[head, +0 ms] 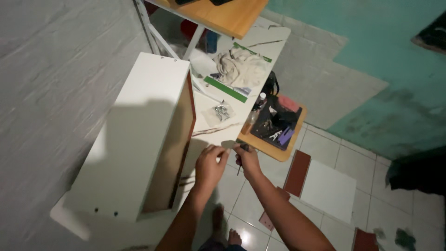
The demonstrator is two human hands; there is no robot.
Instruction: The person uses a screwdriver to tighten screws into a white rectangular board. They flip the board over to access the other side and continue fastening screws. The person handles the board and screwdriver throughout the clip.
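A small pale piece (228,144) sits pinched between the fingertips of both hands over the tiled floor (325,153). The left hand (210,165) curls around its left edge; the right hand (247,159) closes on its right edge and also grips a thin dark tool (239,168). Just left stands a white cabinet (139,135). Farther off lie a bag of screws (222,111) and a wooden tray (274,128).

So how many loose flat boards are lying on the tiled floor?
2 for sure: a white board right of the hands, and a brown board touching its left edge. Brown bits nearer the bottom edge may be more.
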